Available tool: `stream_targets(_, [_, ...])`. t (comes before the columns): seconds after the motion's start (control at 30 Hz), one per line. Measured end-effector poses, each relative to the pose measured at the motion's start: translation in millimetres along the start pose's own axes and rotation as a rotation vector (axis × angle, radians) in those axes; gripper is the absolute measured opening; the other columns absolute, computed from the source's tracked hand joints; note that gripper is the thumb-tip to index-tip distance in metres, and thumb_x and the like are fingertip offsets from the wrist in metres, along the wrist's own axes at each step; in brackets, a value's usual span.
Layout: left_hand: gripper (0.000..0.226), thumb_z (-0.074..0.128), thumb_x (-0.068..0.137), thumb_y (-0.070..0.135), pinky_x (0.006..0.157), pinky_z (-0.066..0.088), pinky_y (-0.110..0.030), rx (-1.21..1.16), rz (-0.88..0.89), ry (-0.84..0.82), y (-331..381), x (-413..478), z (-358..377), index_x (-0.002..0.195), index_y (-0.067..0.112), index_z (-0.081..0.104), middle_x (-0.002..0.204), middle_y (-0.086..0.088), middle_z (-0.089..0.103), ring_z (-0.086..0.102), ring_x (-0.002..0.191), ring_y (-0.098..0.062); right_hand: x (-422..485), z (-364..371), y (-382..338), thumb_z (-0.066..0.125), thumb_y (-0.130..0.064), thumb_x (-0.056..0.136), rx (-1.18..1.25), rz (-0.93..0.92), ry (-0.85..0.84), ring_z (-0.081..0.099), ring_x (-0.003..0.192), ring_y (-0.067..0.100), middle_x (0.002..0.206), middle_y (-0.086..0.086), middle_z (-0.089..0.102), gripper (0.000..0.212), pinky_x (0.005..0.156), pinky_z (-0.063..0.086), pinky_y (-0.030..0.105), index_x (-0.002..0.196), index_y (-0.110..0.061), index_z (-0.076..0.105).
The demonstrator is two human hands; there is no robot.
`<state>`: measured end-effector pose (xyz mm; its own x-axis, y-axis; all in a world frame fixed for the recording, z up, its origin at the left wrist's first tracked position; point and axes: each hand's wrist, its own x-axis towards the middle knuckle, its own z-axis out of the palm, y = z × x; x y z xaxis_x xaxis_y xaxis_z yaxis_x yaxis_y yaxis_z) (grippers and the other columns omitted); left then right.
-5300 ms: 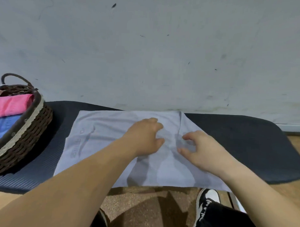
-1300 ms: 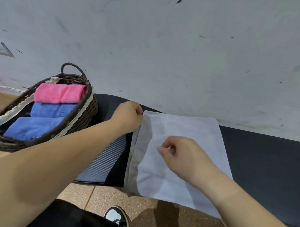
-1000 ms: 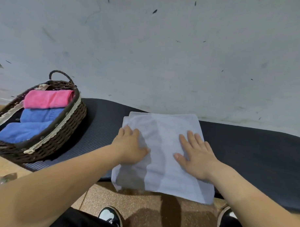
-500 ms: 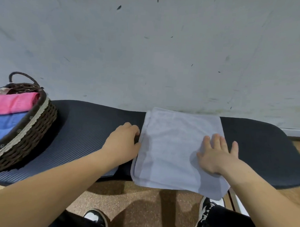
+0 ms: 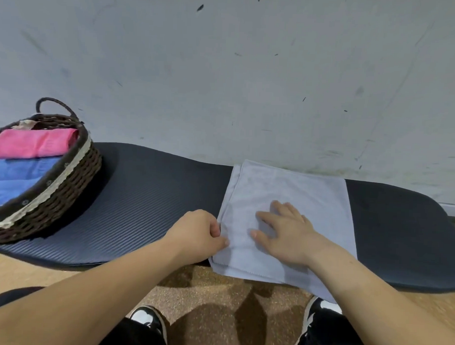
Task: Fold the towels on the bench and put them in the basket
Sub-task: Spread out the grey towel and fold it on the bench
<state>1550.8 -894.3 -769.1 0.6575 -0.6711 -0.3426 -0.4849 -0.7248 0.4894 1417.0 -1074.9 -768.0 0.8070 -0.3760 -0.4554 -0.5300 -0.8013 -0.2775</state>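
Note:
A pale grey-blue towel (image 5: pixel 297 198), folded in half, lies on the dark padded bench (image 5: pixel 148 203), its near edge hanging over the front. My left hand (image 5: pixel 198 233) pinches the towel's left edge with curled fingers. My right hand (image 5: pixel 283 228) lies flat on the towel's middle, fingers spread and pointing left. A dark wicker basket (image 5: pixel 58 197) stands at the bench's left end. It holds a folded pink towel (image 5: pixel 34 142) and folded blue towels (image 5: pixel 17 172).
A grey wall (image 5: pixel 225 69) rises directly behind the bench. Bare bench padding lies between basket and towel and to the towel's right. Below the bench edge are a brown speckled floor (image 5: pixel 206 298) and my black-and-white shoes (image 5: pixel 149 322).
The towel went from spread flat to folded in half. In the last half second my right hand slid left from the towel's right side to its middle; my left hand closed on the left edge.

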Motion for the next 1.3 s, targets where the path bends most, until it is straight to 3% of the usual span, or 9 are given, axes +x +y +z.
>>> stream_targets(0.07, [0.026, 0.075, 0.086, 0.033, 0.059, 0.052, -0.029, -0.003, 0.013, -0.012, -2.1, 0.9, 0.4, 0.073, 0.012, 0.071, 0.075, -0.004, 0.073, 0.068, 0.069, -0.017, 11.0, -7.8, -3.3, 0.033, -0.077, 0.085, 0.077, -0.01, 0.142, 0.035, 0.146, 0.03, 0.153, 0.006, 0.043, 0.08, 0.12, 0.031, 0.043, 0.144, -0.026, 0.053])
stream_targets(0.13, [0.025, 0.074, 0.086, 0.032, 0.06, 0.055, -0.032, -0.008, 0.022, -0.018, -5.7, 2.8, 3.4, 0.072, 0.012, 0.07, 0.076, -0.006, 0.073, 0.069, 0.071, -0.02, 25.2, -16.2, -9.4, 0.049, -0.064, 0.091, 0.207, -0.008, 0.247, 0.049, 0.137, 0.025, 0.147, 0.004, 0.052, 0.067, 0.113, 0.041, 0.039, 0.14, -0.019, 0.058])
stream_targets(0.3, [0.034, 0.069, 0.089, 0.038, 0.055, 0.048, -0.034, -0.036, 0.064, -0.013, -18.4, 7.3, 12.8, 0.076, 0.007, 0.066, 0.064, -0.006, 0.059, 0.051, 0.056, -0.017, 86.6, -43.8, -31.3, 0.051, -0.039, 0.101, 0.258, 0.042, 0.375, 0.053, 0.134, 0.025, 0.147, 0.002, 0.055, 0.048, 0.105, 0.045, 0.038, 0.144, -0.018, 0.053])
stream_targets(0.43, [0.03, 0.063, 0.093, 0.041, 0.06, 0.054, -0.038, -0.002, 0.111, 0.004, -23.4, 3.5, 15.0, 0.082, 0.013, 0.065, 0.074, -0.006, 0.07, 0.052, 0.058, -0.018, 140.7, -53.5, -32.9, 0.044, -0.035, 0.105, 0.145, 0.114, 0.349, 0.057, 0.126, 0.034, 0.139, 0.011, 0.06, 0.045, 0.105, 0.047, 0.044, 0.143, -0.012, 0.052])
stream_targets(0.6, [0.033, 0.062, 0.092, 0.033, 0.052, 0.037, -0.032, -0.055, 0.185, 0.019, -27.7, 3.5, 13.9, 0.076, 0.006, 0.055, 0.06, -0.005, 0.047, 0.038, 0.054, -0.019, 169.1, -56.3, -23.0, 0.058, -0.024, 0.098, 0.226, 0.163, 0.392, 0.067, 0.095, 0.028, 0.095, 0.004, 0.072, 0.017, 0.079, 0.05, 0.031, 0.097, -0.014, 0.072])
stream_targets(0.77, [0.029, 0.058, 0.09, 0.028, 0.053, 0.036, -0.03, -0.064, 0.182, -0.028, -20.9, -1.2, 6.4, 0.075, 0.003, 0.057, 0.065, -0.015, 0.056, 0.041, 0.054, -0.019, 155.8, -64.7, -25.5, 0.055, -0.023, 0.098, 0.28, 0.121, 0.523, 0.06, 0.084, 0.024, 0.081, -0.003, 0.064, 0.013, 0.072, 0.04, 0.028, 0.093, -0.016, 0.066])
stream_targets(1.0, [0.026, 0.053, 0.074, 0.032, 0.056, 0.036, -0.033, -0.361, 0.054, -0.165, -2.2, -18.6, -11.8, 0.071, 0.006, 0.048, 0.063, -0.005, 0.043, 0.043, 0.056, -0.017, 132.4, -91.9, -51.3, 0.048, -0.024, 0.096, 0.027, 0.083, 0.658, 0.059, 0.087, 0.031, 0.093, 0.002, 0.066, 0.017, 0.076, 0.045, 0.037, 0.102, -0.019, 0.063])
stream_targets(1.17, [0.01, 0.052, 0.077, 0.023, 0.058, 0.028, -0.033, -0.145, 0.029, -0.148, -18.1, -16.2, -12.2, 0.069, 0.02, 0.046, 0.066, -0.003, 0.041, 0.033, 0.062, -0.02, 152.2, -65.4, -53.7, 0.052, -0.032, 0.099, 0.144, 0.126, 0.488, 0.065, 0.092, 0.026, 0.098, -0.002, 0.071, 0.019, 0.077, 0.051, 0.034, 0.102, -0.025, 0.069])
stream_targets(1.3, [0.018, 0.052, 0.086, 0.028, 0.055, 0.027, -0.03, -0.037, 0.038, -0.093, -27.2, -7.9, -5.0, 0.075, 0.017, 0.041, 0.068, -0.001, 0.046, 0.036, 0.061, -0.023, 171.0, -45.4, -42.7, 0.057, -0.04, 0.098, 0.163, 0.143, 0.47, 0.064, 0.101, 0.025, 0.106, -0.003, 0.07, 0.022, 0.078, 0.048, 0.033, 0.106, -0.027, 0.072])
